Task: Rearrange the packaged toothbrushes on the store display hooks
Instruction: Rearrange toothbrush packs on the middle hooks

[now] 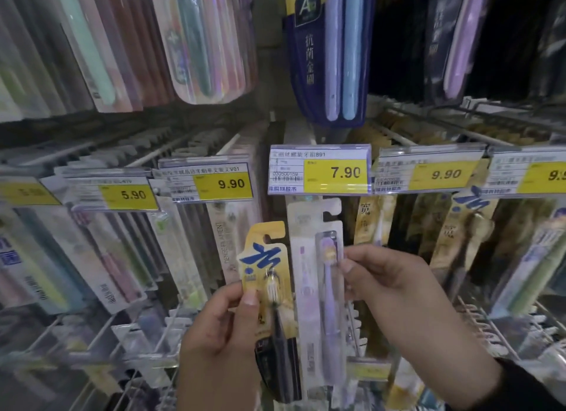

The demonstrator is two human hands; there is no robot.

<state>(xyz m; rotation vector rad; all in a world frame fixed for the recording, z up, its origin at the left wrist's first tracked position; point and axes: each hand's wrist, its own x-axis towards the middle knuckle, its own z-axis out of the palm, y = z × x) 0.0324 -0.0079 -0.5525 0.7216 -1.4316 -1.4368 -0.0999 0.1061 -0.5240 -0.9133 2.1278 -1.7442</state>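
Wire hooks (pixel 395 136) are jutting from a dim shop rack, yellow price tags (pixel 335 173) hanging along their front ends.

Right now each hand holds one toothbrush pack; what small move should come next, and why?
Probably carry the yellow pack in the left hand rightward to the matching yellow packs under the 9.90 tag. It sits beside the white pack, pinched by the right hand, under the 7.90 tag.
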